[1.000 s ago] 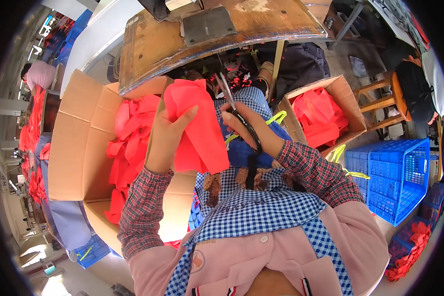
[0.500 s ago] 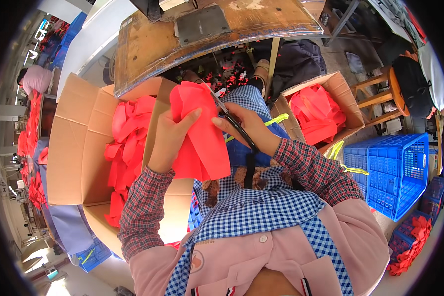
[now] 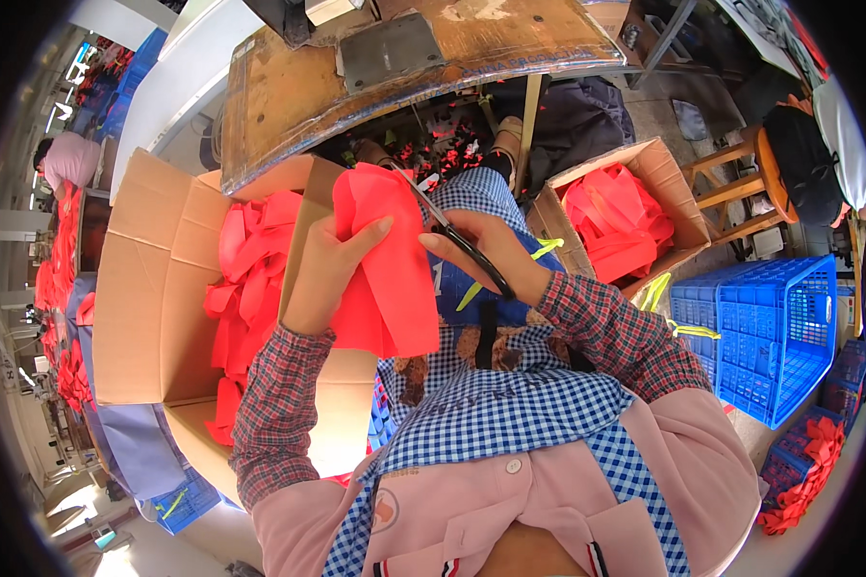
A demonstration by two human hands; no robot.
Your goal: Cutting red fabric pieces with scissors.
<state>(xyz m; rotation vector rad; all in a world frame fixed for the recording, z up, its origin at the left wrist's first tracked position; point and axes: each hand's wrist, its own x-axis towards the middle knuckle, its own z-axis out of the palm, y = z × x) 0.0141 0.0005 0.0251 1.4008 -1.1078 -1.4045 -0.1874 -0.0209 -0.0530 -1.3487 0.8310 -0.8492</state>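
My left hand (image 3: pixel 332 269) pinches a folded piece of red fabric (image 3: pixel 387 279), thumb on top, and holds it up over the flap of the left cardboard box. A pair of scissors with black handles (image 3: pixel 479 262) is gripped in my right hand (image 3: pixel 500 252). Its blades point up and left, lying along the upper right edge of the fabric. Whether they touch the cloth I cannot tell. Inside the open box (image 3: pixel 137 279) at my left lies a heap of red fabric pieces (image 3: pixel 250 279).
Ahead stands a worn wooden worktable (image 3: pixel 298 111). A smaller cardboard box (image 3: pixel 678 192) of red pieces sits at the right, beside a blue plastic crate (image 3: pixel 741 337) and a wooden stool (image 3: pixel 777 178). Red scraps litter the floor under the table. Another person (image 3: pixel 70 159) is at far left.
My right hand and the scissors have drawn slightly right, away from the fabric. The fabric's lower end has shifted a little left in my left hand.
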